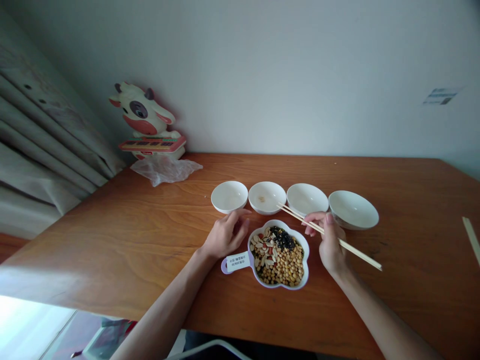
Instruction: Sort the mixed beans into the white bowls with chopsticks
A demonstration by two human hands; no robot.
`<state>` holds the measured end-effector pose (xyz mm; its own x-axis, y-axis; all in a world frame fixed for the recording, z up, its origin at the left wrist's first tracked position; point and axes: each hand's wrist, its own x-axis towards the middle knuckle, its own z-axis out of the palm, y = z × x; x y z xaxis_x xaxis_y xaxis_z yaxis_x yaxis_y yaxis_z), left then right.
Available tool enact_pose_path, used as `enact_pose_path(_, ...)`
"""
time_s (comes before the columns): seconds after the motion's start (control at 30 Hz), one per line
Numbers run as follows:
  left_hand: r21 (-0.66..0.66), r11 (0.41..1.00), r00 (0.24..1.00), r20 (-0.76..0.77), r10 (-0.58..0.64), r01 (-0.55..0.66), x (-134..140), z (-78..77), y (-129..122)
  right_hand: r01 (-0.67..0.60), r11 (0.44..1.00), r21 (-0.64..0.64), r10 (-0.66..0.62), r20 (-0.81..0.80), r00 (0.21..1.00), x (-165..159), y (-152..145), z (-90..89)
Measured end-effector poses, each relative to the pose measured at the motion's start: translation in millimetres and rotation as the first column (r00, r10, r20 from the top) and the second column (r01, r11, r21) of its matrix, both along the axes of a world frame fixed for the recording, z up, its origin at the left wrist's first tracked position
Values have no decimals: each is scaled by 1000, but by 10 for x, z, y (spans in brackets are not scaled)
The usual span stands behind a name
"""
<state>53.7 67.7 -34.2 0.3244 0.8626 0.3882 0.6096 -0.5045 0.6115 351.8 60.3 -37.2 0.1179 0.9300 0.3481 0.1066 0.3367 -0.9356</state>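
My right hand [332,245] grips a pair of light wooden chopsticks [350,247]. Their tips reach over the right rim of the second white bowl [267,206] from the left, which has a few small pale pieces at its bottom. Loosely curled and holding nothing, my left hand [226,235] rests between the leftmost white bowl [228,197] and a paw-shaped dish [306,272]. Peanuts [262,247], dark seeds [283,239] and yellow beans [288,267] fill that dish in separate areas. A white label [238,261] sits on its lilac handle.
Two more white bowls, the third [307,199] and the rightmost [354,209], continue the row on the wooden table [112,240]. At the back left stands a cow toy keyboard [150,125] beside a clear plastic bag [165,170]. A pale strip [471,237] lies at far right.
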Motion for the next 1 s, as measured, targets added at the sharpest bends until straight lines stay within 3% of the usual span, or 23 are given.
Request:
enact_pose_path(0.13,-124,983,987,72,144,-134,0,-30,-3,23,997,69,-26,44,999,48,7,38)
enact_pose_path(0.27,-180,961,975,33,221,-212,44,-39,9,82,983,165,-101,113,988,136,46,70)
enact_pose_path(0.53,-76,947,949,-77,305,-311,32,-32,2,140,976,165,-158,102,982,217,91,120)
enact_pose_path(0.8,-38,947,943,-108,314,-320,-11,-15,-43,309,944,112,-321,107,941,396,207,154)
enact_pose_path(1.0,2,957,951,-113,289,-291,-5,-13,-62,331,936,118,-350,215,912,533,256,120)
